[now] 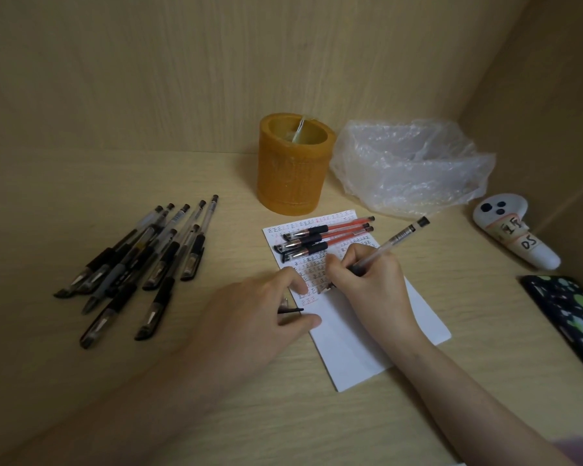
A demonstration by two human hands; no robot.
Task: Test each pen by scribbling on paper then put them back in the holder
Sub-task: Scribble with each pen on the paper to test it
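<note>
Both bare forearms reached in from the lower edge, converging toward the middle of the bench. The left hand (pixel 249 317) lay palm down, its fingers stretched forward and flat, the thumb extended along the near side, with a small dark cap (pixel 292 310) showing between thumb and forefinger. The right hand (pixel 371 280) was curled in a writing grip, fingers bunched round the lower barrel of a pen (pixel 392 245) that slanted up and to the right, the wrist bent slightly inward.
</note>
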